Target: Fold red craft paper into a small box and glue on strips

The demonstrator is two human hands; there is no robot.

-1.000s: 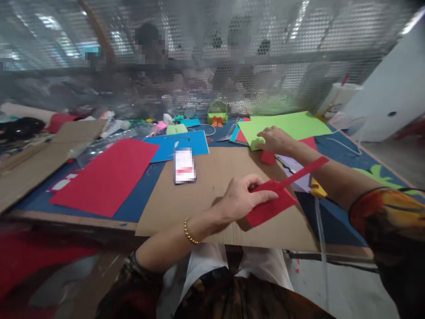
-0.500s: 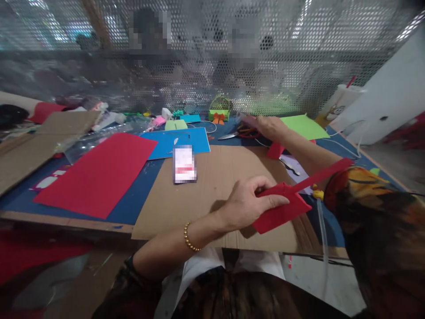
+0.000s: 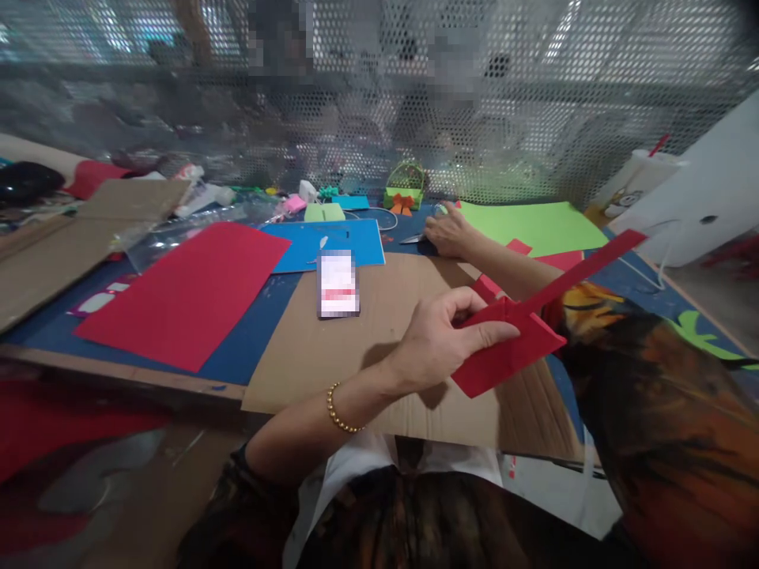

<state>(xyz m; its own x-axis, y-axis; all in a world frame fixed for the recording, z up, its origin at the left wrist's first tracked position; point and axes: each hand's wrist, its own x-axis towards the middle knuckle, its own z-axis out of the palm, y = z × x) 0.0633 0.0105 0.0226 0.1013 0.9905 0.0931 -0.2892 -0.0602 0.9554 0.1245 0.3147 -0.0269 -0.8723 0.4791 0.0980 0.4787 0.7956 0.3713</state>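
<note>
My left hand is closed on a folded red basket-like piece, thumb on its near face. A long red strip slants up to the right from it. The piece hangs over the cardboard. Farther back, my right hand reaches over the scissors, of which only the blade tip shows; the handles are hidden. Its fingers are curled down, and what they grip cannot be made out. A small pale item shows just behind those fingers.
A cardboard sheet covers the near table, with a phone on it. Left lies a red sheet beside a blue sheet. Behind stands a small green basket with an orange bow. Right are a green sheet and a cup.
My right hand has moved left and nearer, over the scissors handles. More of the green sheet shows behind it. My left hand still holds the red piece. The view has shifted slightly.
</note>
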